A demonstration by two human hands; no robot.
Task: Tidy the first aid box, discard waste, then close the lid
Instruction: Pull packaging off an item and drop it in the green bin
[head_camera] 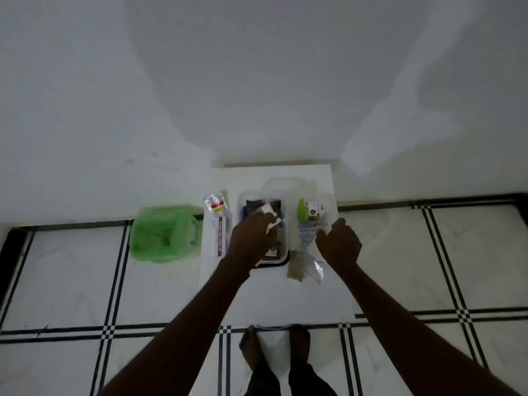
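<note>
clutter (310, 221) right of box (281, 260), near table (285, 298) clear

Both my forearms are bare, no sleeves, nothing on my hands (251, 238); bare feet (251, 350) below dark trouser legs (308, 381).

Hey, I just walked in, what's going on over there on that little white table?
A person stands over a small white table sorting a first aid box. The left hand is over the open box, holding a small white item that I can't identify. The right hand is on packets lying just right of the box. A long ointment carton sits on the box's other side, and a green-lined bin stands on the floor beyond it. The lid isn't closed yet.
</note>
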